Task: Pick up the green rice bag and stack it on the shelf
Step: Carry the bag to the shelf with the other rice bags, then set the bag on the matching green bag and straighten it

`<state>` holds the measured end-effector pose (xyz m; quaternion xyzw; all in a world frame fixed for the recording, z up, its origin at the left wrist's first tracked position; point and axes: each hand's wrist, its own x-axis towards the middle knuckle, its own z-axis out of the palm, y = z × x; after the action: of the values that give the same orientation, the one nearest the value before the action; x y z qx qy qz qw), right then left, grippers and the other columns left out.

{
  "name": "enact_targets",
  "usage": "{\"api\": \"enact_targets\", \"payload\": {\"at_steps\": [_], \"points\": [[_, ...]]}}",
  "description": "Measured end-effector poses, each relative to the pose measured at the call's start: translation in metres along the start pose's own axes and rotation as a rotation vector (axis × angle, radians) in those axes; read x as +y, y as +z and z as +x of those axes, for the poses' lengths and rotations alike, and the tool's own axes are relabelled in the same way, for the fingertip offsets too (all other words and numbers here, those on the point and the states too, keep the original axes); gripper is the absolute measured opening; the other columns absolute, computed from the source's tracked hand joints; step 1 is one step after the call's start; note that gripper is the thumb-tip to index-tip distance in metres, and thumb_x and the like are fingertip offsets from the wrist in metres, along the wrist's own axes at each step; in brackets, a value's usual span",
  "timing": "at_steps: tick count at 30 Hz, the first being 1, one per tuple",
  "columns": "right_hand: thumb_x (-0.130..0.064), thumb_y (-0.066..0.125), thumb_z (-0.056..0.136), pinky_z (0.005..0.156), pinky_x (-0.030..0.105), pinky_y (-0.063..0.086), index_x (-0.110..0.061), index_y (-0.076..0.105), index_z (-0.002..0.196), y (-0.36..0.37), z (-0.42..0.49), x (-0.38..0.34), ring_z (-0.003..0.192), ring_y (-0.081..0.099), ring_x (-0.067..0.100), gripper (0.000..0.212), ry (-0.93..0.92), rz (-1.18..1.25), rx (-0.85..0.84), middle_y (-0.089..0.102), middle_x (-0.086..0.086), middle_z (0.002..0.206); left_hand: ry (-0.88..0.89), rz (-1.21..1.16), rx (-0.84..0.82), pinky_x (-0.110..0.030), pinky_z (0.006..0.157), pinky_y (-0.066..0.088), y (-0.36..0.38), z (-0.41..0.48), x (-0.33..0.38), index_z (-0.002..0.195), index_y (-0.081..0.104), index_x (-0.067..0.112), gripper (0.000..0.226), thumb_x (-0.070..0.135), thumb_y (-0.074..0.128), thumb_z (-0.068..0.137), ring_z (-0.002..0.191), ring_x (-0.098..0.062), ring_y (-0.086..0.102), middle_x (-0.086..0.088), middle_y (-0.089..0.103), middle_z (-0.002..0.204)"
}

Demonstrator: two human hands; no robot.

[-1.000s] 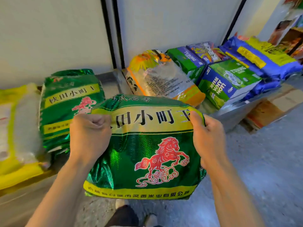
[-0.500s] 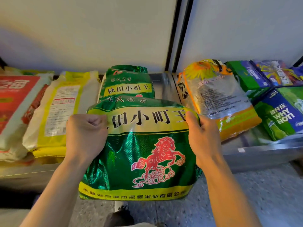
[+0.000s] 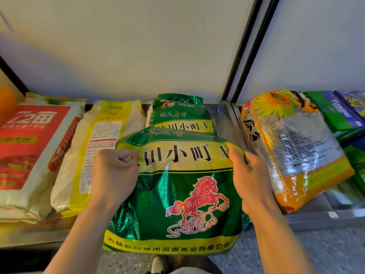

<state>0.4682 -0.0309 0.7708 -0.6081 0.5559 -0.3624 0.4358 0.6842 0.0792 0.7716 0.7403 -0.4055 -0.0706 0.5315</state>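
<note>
I hold a shiny green rice bag (image 3: 173, 196) with a red horse and a yellow band in front of me, above the shelf's front edge. My left hand (image 3: 114, 175) is fisted on its upper left edge. My right hand (image 3: 248, 178) grips its upper right edge. Right behind it on the metal shelf (image 3: 223, 117) lies a second green rice bag (image 3: 177, 113) of the same kind, its lower part hidden by the held bag.
Left of the lying green bag are a white and yellow bag (image 3: 98, 151) and a red and white bag (image 3: 29, 151). To the right lie an orange and clear bag (image 3: 292, 147) and green and blue packs (image 3: 341, 115). A white wall (image 3: 138, 46) backs the shelf. My shoe (image 3: 158, 265) shows below.
My view has swung left and closer to the shelf. The held bag now sits directly in front of the lying green bag and higher against it. Both hands keep their grip.
</note>
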Motion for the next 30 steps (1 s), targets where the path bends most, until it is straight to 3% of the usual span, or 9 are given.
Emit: {"api": "enact_targets", "payload": {"at_steps": [8, 10, 12, 13, 15, 19, 23, 27, 30], "points": [[-0.034, 0.05, 0.102, 0.042, 0.024, 0.02, -0.008, 0.034, 0.06, 0.028, 0.057, -0.007, 0.036, 0.024, 0.008, 0.052, -0.011, -0.051, -0.038, 0.028, -0.009, 0.04, -0.018, 0.041, 0.022, -0.001, 0.04, 0.024, 0.019, 0.048, -0.018, 0.051, 0.019, 0.017, 0.061, -0.005, 0.061, 0.089, 0.045, -0.013, 0.013, 0.004, 0.013, 0.047], [-0.034, 0.05, 0.102, 0.042, 0.023, 0.02, -0.007, 0.035, 0.06, 0.032, 0.075, -0.005, 0.038, 0.024, 0.008, 0.052, -0.017, -0.047, -0.05, 0.028, -0.009, 0.042, -0.036, 0.041, 0.024, -0.004, 0.041, 0.02, 0.027, 0.061, -0.02, 0.051, 0.019, 0.017, 0.061, -0.005, 0.061, 0.089, 0.046, -0.013, 0.011, 0.005, 0.012, 0.047], [-0.035, 0.049, 0.102, 0.043, 0.025, 0.022, 0.002, 0.041, 0.063, 0.035, 0.092, -0.004, 0.043, 0.028, 0.011, 0.055, -0.024, -0.049, -0.077, 0.035, 0.0, 0.048, -0.061, 0.058, 0.013, -0.008, 0.055, 0.01, 0.036, 0.072, -0.022, 0.051, 0.018, 0.018, 0.062, -0.004, 0.061, 0.09, 0.045, -0.012, 0.01, 0.006, 0.011, 0.047], [-0.036, 0.048, 0.102, 0.044, 0.026, 0.023, 0.005, 0.043, 0.066, 0.036, 0.1, -0.004, 0.045, 0.03, 0.013, 0.055, -0.027, -0.054, -0.093, 0.038, 0.005, 0.052, -0.072, 0.066, 0.02, -0.001, 0.061, 0.016, 0.041, 0.076, -0.023, 0.051, 0.018, 0.018, 0.061, -0.003, 0.06, 0.091, 0.045, -0.012, 0.01, 0.007, 0.011, 0.046], [-0.036, 0.048, 0.102, 0.042, 0.025, 0.025, 0.001, 0.047, 0.066, 0.037, 0.119, -0.003, 0.044, 0.03, 0.011, 0.052, -0.031, -0.053, -0.111, 0.04, 0.009, 0.055, -0.08, 0.062, 0.054, 0.004, 0.049, 0.027, 0.053, 0.083, -0.025, 0.051, 0.018, 0.018, 0.061, -0.004, 0.06, 0.09, 0.043, -0.012, 0.01, 0.006, 0.011, 0.047], [-0.033, 0.048, 0.103, 0.041, 0.025, 0.027, 0.011, 0.055, 0.075, 0.044, 0.148, -0.002, 0.05, 0.04, 0.015, 0.053, -0.025, -0.063, -0.132, 0.05, 0.029, 0.061, -0.115, 0.05, 0.047, -0.01, 0.046, 0.035, 0.07, 0.102, -0.036, 0.049, 0.018, 0.021, 0.064, -0.002, 0.061, 0.09, 0.044, -0.009, 0.011, 0.007, 0.012, 0.044], [-0.031, 0.048, 0.103, 0.037, 0.018, 0.022, -0.004, 0.044, 0.061, 0.051, 0.166, -0.001, 0.04, 0.029, 0.008, 0.05, -0.018, -0.093, -0.095, 0.038, 0.009, 0.051, -0.13, 0.036, -0.004, -0.017, 0.046, 0.034, 0.083, 0.122, -0.05, 0.048, 0.018, 0.022, 0.065, -0.002, 0.061, 0.09, 0.043, -0.009, 0.012, 0.009, 0.012, 0.043], [-0.036, 0.048, 0.102, 0.042, 0.024, 0.024, 0.013, 0.051, 0.075, 0.061, 0.178, 0.005, 0.043, 0.03, 0.009, 0.056, 0.002, -0.094, -0.072, 0.04, 0.017, 0.055, -0.156, 0.022, -0.039, -0.03, 0.06, 0.04, 0.092, 0.142, -0.062, 0.048, 0.017, 0.021, 0.065, -0.002, 0.061, 0.089, 0.041, -0.008, 0.011, 0.009, 0.013, 0.041], [-0.034, 0.048, 0.103, 0.041, 0.023, 0.021, 0.004, 0.045, 0.067, 0.068, 0.186, 0.009, 0.036, 0.027, 0.007, 0.052, 0.009, -0.112, -0.048, 0.035, -0.007, 0.044, -0.132, 0.032, -0.063, -0.026, 0.055, 0.034, 0.1, 0.154, -0.071, 0.049, 0.017, 0.022, 0.064, -0.002, 0.061, 0.089, 0.044, -0.008, 0.011, 0.008, 0.013, 0.041]]}}
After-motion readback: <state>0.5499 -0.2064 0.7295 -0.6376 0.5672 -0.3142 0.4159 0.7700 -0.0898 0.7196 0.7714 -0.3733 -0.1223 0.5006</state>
